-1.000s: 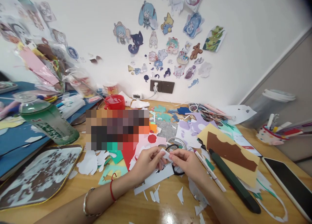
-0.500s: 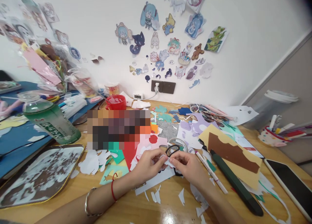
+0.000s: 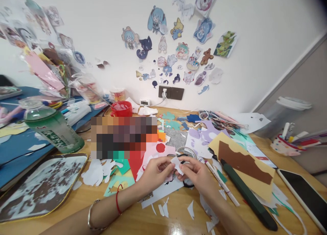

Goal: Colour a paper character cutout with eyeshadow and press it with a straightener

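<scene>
Both my hands meet over the middle of the wooden table (image 3: 127, 218). My left hand (image 3: 154, 173) and my right hand (image 3: 196, 173) pinch a small white paper cutout (image 3: 177, 161) between their fingertips, held just above the table. Black-handled scissors (image 3: 184, 184) lie under my right hand, partly hidden by it. A roll of clear tape (image 3: 187, 150) sits just beyond the fingers. White paper scraps (image 3: 163, 207) lie scattered in front of my wrists.
A green bottle (image 3: 51, 126) stands at the left, a tray (image 3: 38, 184) with paper bits before it. Coloured paper sheets (image 3: 242, 160), a dark green pen (image 3: 245, 190), a white marker (image 3: 222, 184) and a tablet (image 3: 304, 190) lie to the right. A red cup (image 3: 121, 108) stands behind.
The hands have shifted slightly and turned the small white cutout between the fingertips; the view has drifted a little. Nothing else moved.
</scene>
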`<state>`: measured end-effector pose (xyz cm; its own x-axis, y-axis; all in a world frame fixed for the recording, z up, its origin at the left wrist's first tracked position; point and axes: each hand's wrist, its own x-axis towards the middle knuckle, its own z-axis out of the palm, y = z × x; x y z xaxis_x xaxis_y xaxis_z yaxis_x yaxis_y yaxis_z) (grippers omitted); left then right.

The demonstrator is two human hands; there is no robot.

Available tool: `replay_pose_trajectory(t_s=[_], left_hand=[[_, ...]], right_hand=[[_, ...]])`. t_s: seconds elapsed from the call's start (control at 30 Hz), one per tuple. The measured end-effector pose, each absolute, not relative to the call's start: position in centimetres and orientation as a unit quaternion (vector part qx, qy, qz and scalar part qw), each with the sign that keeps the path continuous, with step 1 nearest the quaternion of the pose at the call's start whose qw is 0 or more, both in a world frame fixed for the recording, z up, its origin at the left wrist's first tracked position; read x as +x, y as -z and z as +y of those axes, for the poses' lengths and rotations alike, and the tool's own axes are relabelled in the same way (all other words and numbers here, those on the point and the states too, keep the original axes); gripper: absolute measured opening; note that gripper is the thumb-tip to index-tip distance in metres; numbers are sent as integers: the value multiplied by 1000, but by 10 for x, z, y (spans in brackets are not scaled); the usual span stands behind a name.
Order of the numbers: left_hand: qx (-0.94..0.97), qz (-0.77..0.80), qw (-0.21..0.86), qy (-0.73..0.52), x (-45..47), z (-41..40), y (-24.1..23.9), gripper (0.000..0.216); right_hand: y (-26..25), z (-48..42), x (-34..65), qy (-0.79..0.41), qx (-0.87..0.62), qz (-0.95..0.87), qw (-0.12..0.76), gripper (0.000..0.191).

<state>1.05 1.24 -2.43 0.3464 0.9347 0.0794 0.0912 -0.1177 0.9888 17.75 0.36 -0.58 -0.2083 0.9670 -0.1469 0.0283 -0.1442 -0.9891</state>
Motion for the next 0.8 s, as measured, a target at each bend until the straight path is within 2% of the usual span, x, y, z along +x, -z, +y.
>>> replay_pose_trajectory(t_s=[0.2, 0.43, 0.8], left_hand=[[644, 381, 535, -392, 10, 7, 17, 27], [642, 389, 530, -395, 12, 9, 21, 25], [622, 427, 503, -421, 13, 11, 17, 22]], right_hand=[[2, 0, 174, -620, -462, -489, 404, 11], [8, 0, 171, -630, -452, -486, 404, 9], [4, -1, 169, -639, -459, -464, 408, 37]])
